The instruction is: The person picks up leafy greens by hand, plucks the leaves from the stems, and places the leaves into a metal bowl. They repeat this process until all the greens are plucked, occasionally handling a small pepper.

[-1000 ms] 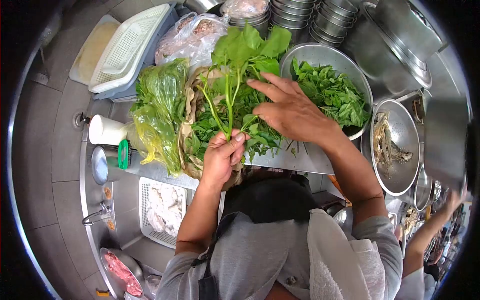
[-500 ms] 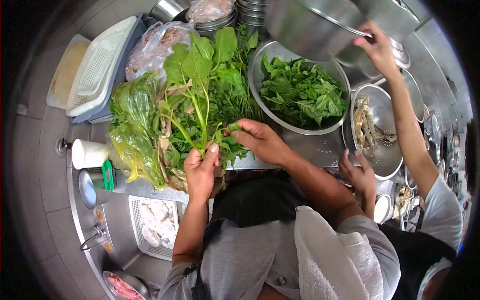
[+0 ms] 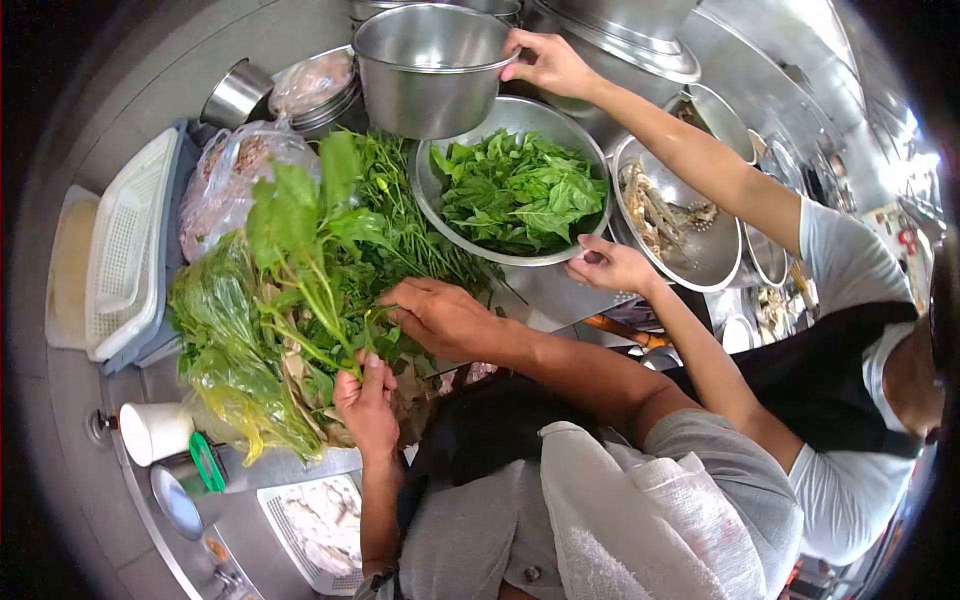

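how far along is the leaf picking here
Done: the metal bowl holds a good heap of picked leaves. In hand: the left hand grips a leafy stalk, with the right hand at its lower leaves. Left: a pile of stemmed greens behind it and a bagged bunch. Roughly midway, it seems.

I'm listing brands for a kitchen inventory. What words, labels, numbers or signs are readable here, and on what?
No text is readable. The white paper cup, the clear plastic bag, the round steel pot and the bunch of leafy green stems in the left hand show no print. Bright patches at the far right edge are too blurred to read.
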The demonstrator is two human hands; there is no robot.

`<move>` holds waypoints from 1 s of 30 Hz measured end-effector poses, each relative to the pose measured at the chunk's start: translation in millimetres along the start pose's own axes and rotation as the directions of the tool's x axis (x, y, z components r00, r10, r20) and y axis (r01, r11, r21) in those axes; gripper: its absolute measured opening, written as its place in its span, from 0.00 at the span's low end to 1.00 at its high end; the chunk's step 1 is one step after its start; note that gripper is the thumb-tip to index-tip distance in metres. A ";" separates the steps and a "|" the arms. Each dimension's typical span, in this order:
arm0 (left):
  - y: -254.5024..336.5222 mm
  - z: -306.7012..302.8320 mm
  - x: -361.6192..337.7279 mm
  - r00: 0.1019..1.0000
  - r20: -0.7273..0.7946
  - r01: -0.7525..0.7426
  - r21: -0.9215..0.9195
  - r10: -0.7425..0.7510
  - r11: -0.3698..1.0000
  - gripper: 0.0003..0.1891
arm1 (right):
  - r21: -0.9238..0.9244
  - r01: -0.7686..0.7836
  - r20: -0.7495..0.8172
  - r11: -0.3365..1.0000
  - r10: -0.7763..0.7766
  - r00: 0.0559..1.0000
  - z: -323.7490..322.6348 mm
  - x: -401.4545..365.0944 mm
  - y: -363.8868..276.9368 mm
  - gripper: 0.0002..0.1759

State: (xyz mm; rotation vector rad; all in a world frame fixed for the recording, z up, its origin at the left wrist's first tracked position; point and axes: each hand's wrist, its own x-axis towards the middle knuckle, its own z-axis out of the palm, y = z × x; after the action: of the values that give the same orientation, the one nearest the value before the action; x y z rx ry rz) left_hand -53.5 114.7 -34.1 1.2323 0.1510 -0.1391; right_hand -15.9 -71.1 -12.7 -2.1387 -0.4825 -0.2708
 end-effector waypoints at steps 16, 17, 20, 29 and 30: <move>25.5 9.7 -5.1 0.972 0.234 -0.027 0.078 0.008 0.997 0.11 | -0.521 0.114 -0.003 0.846 -0.135 0.991 -65.4 -1.9 -50.6 0.13; 30.7 14.3 -4.0 0.972 0.235 -0.009 0.108 -0.016 0.994 0.11 | -0.514 0.060 -0.031 0.856 -0.089 0.996 -65.5 -2.2 -45.1 0.11; 42.8 16.4 1.6 0.974 0.216 0.055 0.063 -0.067 0.997 0.10 | -0.595 -0.087 -0.096 0.799 0.037 0.995 -81.8 -1.7 -26.9 0.09; 45.4 5.7 22.1 0.959 0.262 0.127 -0.055 -0.109 0.990 0.10 | -0.721 -0.399 -0.138 0.567 0.446 0.884 -151.5 -30.2 -2.5 0.17; 44.4 6.7 23.7 0.962 0.254 0.118 -0.049 -0.102 0.992 0.10 | -0.715 -0.407 -0.155 0.569 0.439 0.885 -152.1 -27.0 -5.6 0.18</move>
State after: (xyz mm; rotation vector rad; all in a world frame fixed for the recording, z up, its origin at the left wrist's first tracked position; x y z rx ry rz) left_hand -21.7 122.3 4.7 1.1323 0.0030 -0.3828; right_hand -44.8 -199.4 68.6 -2.9786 0.2048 -0.1499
